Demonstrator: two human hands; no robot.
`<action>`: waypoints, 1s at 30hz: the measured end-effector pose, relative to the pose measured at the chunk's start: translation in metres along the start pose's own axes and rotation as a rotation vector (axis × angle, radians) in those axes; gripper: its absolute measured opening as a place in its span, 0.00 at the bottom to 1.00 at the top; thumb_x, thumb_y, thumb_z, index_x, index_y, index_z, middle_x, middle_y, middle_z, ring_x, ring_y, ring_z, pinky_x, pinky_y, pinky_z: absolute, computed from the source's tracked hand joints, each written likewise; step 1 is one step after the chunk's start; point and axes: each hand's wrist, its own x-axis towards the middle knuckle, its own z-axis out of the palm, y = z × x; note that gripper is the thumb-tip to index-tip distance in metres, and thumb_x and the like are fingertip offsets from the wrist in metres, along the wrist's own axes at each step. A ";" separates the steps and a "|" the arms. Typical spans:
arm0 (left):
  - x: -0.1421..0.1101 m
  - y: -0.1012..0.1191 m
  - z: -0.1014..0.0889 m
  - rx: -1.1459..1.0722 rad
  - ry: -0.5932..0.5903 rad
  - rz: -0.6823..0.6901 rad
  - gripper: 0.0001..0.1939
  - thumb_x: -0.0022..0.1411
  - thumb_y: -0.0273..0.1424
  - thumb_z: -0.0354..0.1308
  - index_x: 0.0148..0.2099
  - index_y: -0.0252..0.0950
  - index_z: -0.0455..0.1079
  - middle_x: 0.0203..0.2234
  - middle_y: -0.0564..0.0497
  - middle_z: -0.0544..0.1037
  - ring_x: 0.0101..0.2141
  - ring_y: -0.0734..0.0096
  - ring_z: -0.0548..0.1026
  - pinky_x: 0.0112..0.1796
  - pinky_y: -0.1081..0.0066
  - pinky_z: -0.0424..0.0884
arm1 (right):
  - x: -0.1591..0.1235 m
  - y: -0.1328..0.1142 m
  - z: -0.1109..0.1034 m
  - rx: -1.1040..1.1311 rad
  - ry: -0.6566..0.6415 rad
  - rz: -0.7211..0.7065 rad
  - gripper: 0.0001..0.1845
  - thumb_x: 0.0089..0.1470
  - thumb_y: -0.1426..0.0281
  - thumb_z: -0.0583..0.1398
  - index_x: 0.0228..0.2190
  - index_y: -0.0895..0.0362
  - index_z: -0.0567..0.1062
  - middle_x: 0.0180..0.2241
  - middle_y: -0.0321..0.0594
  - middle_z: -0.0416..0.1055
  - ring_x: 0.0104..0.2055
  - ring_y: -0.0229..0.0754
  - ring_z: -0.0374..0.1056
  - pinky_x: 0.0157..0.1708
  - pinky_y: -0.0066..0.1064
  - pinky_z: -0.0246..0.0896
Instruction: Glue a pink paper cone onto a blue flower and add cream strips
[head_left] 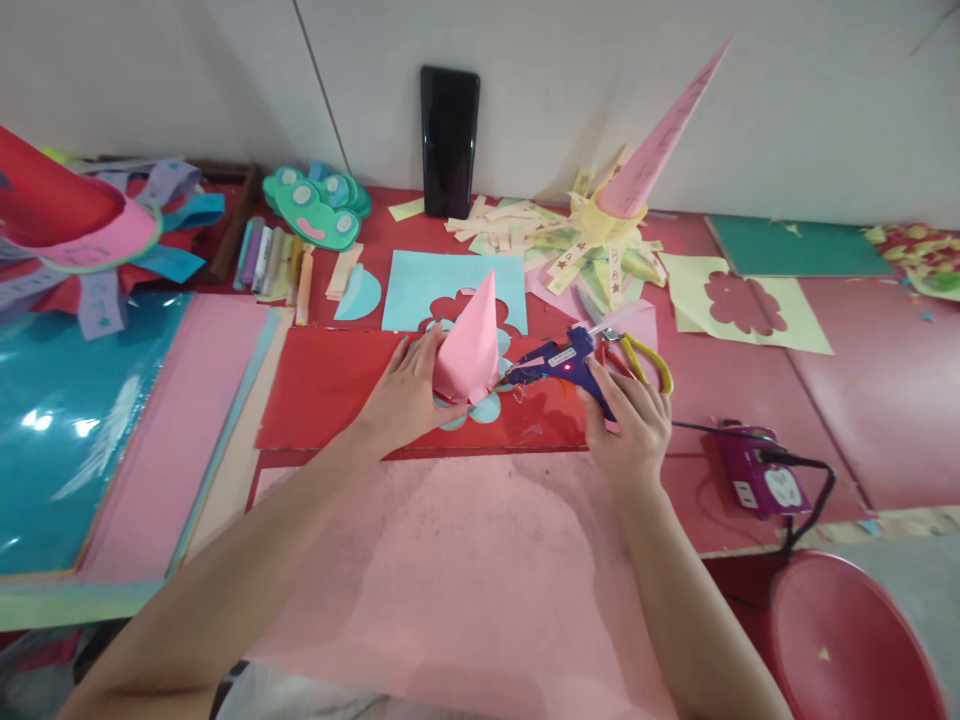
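A pink paper cone [471, 345] stands upright on a light blue paper flower shape [486, 408], over a red sheet [337, 385]. My left hand [409, 390] is closed around the cone's left side near its base. In my right hand [634, 420] is a blue glue gun [559, 360] with a small red light glowing. Its nozzle points left and meets the lower right edge of the cone; whether glue is coming out is too small to tell. Behind the glue gun lie yellow-handled pliers [637, 360], partly hidden.
A black phone [450, 140] leans on the wall. A tall pink cone [664, 140] with yellow strips stands back right. Markers [262, 260] and green frog cutouts [322, 210] sit back left. A purple power adapter [761, 470] with cables lies right, beside a red stool [851, 640].
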 end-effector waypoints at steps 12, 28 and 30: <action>0.000 0.001 0.000 0.007 0.004 0.000 0.55 0.49 0.41 0.65 0.67 0.33 0.32 0.64 0.37 0.51 0.62 0.50 0.52 0.62 0.53 0.49 | -0.001 -0.001 0.000 0.022 0.014 0.029 0.19 0.55 0.68 0.57 0.49 0.49 0.72 0.34 0.40 0.76 0.36 0.44 0.72 0.39 0.35 0.63; 0.000 -0.001 0.002 0.007 0.021 0.012 0.55 0.48 0.42 0.65 0.66 0.34 0.33 0.63 0.37 0.52 0.62 0.50 0.53 0.61 0.52 0.50 | -0.001 -0.002 0.000 -0.010 -0.038 0.010 0.17 0.55 0.68 0.57 0.47 0.50 0.72 0.34 0.39 0.75 0.32 0.41 0.70 0.37 0.33 0.61; 0.000 -0.001 0.001 0.007 0.020 0.011 0.55 0.48 0.42 0.65 0.66 0.33 0.34 0.63 0.36 0.52 0.62 0.51 0.54 0.61 0.52 0.50 | -0.001 -0.002 0.000 -0.017 -0.055 0.022 0.17 0.55 0.68 0.57 0.47 0.49 0.72 0.34 0.39 0.75 0.32 0.41 0.70 0.37 0.33 0.60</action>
